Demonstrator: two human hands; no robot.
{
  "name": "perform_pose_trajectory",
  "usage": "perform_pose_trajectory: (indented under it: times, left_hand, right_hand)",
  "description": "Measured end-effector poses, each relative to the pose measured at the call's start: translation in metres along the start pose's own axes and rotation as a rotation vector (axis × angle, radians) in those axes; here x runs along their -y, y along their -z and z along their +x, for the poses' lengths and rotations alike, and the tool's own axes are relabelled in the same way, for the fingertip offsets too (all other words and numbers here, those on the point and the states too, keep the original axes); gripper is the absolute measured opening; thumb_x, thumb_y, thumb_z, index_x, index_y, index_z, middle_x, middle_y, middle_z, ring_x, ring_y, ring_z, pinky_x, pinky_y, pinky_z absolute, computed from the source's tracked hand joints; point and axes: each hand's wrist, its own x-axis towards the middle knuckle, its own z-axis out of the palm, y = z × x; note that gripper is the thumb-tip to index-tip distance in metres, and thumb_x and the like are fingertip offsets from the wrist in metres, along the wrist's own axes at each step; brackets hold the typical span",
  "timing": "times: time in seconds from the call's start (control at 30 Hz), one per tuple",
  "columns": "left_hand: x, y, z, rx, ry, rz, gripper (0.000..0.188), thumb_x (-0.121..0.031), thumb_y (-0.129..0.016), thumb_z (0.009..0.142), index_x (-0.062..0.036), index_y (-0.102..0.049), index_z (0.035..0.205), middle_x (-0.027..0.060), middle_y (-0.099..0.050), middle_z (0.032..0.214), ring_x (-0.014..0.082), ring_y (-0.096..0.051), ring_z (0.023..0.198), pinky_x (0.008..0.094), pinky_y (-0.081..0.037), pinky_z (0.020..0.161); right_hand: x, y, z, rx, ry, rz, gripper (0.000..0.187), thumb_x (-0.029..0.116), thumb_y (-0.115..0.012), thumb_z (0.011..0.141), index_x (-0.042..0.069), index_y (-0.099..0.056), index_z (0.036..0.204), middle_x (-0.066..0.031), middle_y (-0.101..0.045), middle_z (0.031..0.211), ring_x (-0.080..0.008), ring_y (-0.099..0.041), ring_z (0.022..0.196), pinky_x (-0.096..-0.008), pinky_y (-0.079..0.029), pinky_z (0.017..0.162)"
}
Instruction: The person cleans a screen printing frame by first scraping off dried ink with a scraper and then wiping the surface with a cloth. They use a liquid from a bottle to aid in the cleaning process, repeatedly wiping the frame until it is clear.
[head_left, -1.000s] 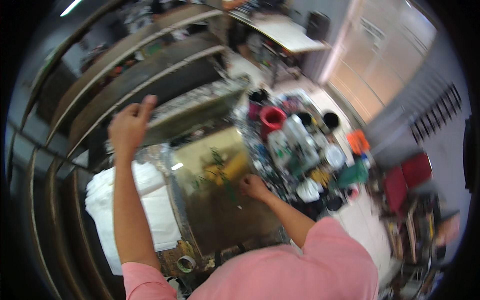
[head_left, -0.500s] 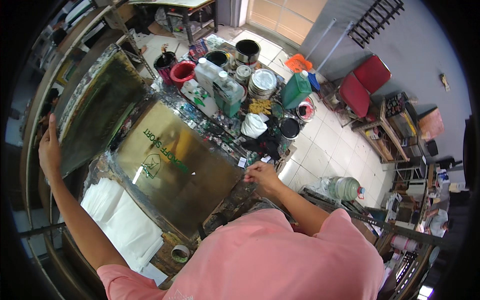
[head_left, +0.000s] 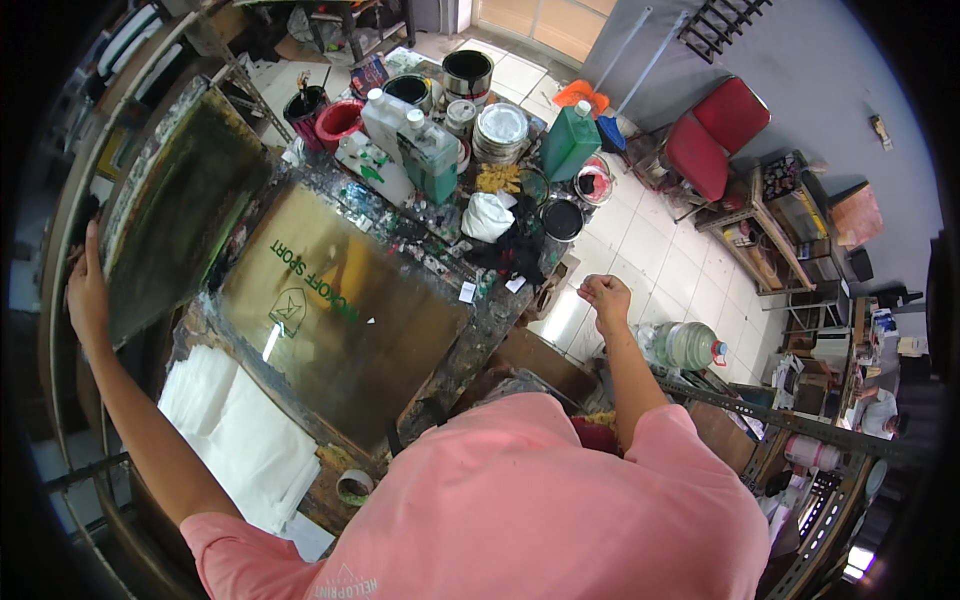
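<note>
Upright at the left leans a raised screen-printing frame [head_left: 180, 210] with a dark green mesh. My left hand [head_left: 88, 300] is at its outer left edge, index finger stretched upward; whether it bears on the frame I cannot tell. Flat on the stained worktable [head_left: 420, 240] lies a glossy gold-brown panel [head_left: 400, 350], printed with green lettering and an emblem. Out past the table's right edge, over the floor, my right hand [head_left: 606, 298] has its fingertips pinched together. Anything between them is too small to make out. Two small white labels [head_left: 467, 292] lie by the panel's right side.
Stacked white sheets [head_left: 235, 435] and a tape roll [head_left: 355, 487] lie nearest me. Paint tins [head_left: 502, 133], green-filled jugs [head_left: 430, 160] and a white cloth [head_left: 487, 217] crowd the far table. To the right are a big water bottle [head_left: 690, 345], a red chair [head_left: 715, 140] and metal shelving.
My right hand has moved right, from the table's edge to over the floor, its fingers still pinched. The left hand stays by the raised frame. The whole view has shifted slightly.
</note>
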Motion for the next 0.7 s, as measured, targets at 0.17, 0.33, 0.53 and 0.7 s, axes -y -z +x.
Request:
perform_pose_trajectory:
  times: [0.17, 0.33, 0.53, 0.7]
  left_hand:
    - [0.001, -0.002, -0.001, -0.027, -0.107, -0.006, 0.081, -0.077, -0.042, 0.097, -0.0124, -0.067, 0.138, 0.0170, -0.065, 0.139, 0.0318, -0.055, 0.137, 0.0383, -0.039, 0.111]
    - [0.008, -0.005, 0.005, 0.007, -0.079, -0.079, 0.077, -0.074, -0.043, 0.098, -0.0125, -0.067, 0.139, 0.0176, -0.065, 0.138, 0.0308, -0.057, 0.135, 0.0364, -0.039, 0.111]
    - [0.017, -0.004, 0.011, 0.014, -0.209, -0.054, 0.069, -0.067, -0.045, 0.102, -0.0135, -0.065, 0.141, 0.0181, -0.066, 0.136, 0.0294, -0.059, 0.132, 0.0347, -0.040, 0.110]
    - [-0.002, 0.008, 0.006, 0.046, 0.026, -0.105, 0.083, -0.077, -0.044, 0.096, -0.0102, -0.066, 0.138, 0.0200, -0.065, 0.138, 0.0324, -0.058, 0.134, 0.0368, -0.040, 0.111]
  right_hand:
    - [-0.015, -0.002, -0.011, 0.093, -0.101, -0.150, 0.014, 0.002, -0.068, 0.090, -0.011, -0.067, 0.095, -0.0162, -0.070, 0.086, -0.0222, -0.071, 0.072, -0.0331, -0.065, 0.068]
    - [-0.039, -0.013, -0.010, 0.089, -0.111, -0.295, 0.017, 0.004, -0.072, 0.089, -0.011, -0.070, 0.096, -0.0137, -0.071, 0.082, -0.0196, -0.071, 0.068, -0.0320, -0.064, 0.065]
    - [-0.065, -0.013, 0.013, 0.096, -0.085, -0.456, 0.018, 0.008, -0.070, 0.094, -0.008, -0.073, 0.101, -0.0117, -0.071, 0.080, -0.0168, -0.069, 0.065, -0.0302, -0.061, 0.061]
    - [-0.057, -0.024, 0.008, 0.196, 0.184, -0.826, 0.021, 0.011, -0.064, 0.098, -0.007, -0.074, 0.101, -0.0097, -0.070, 0.076, -0.0154, -0.067, 0.063, -0.0295, -0.057, 0.058]
